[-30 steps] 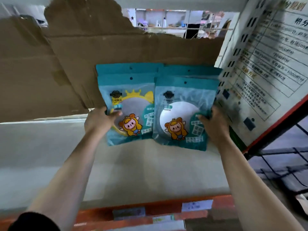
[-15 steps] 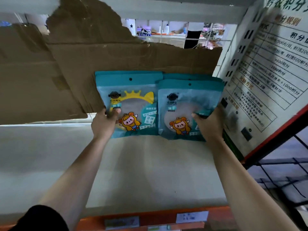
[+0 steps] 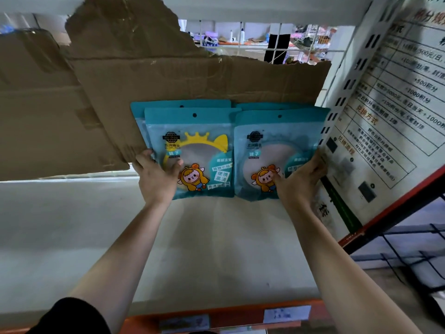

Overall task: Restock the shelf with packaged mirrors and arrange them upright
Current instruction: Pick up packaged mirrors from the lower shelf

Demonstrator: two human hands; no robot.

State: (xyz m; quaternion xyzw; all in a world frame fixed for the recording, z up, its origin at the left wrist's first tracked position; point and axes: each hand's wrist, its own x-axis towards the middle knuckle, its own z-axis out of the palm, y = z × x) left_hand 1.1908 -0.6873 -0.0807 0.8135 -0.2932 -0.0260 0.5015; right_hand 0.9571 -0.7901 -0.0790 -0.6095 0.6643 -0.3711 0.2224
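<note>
Two stacks of teal packaged mirrors stand upright at the back of the white shelf (image 3: 216,249), leaning on torn cardboard. The left mirror pack (image 3: 204,150) shows a yellow sun-shaped frame and a cartoon figure; more packs stand behind it. My left hand (image 3: 157,177) grips its lower left edge, thumb on the front. The right mirror pack (image 3: 272,150) shows a round pale mirror. My right hand (image 3: 298,182) holds its lower right corner, thumb across the front. The bottoms of both packs touch the shelf.
Torn brown cardboard (image 3: 168,78) lines the shelf's back. A white perforated upright with a printed notice (image 3: 390,121) closes off the right side, touching the right pack. An orange shelf lip with price labels (image 3: 286,314) runs along the front. Black wire racking (image 3: 414,256) stands lower right.
Both hands pushed the packs back and set them down on the shelf against the cardboard. The right pack went from tilted and raised to upright next to the notice board.
</note>
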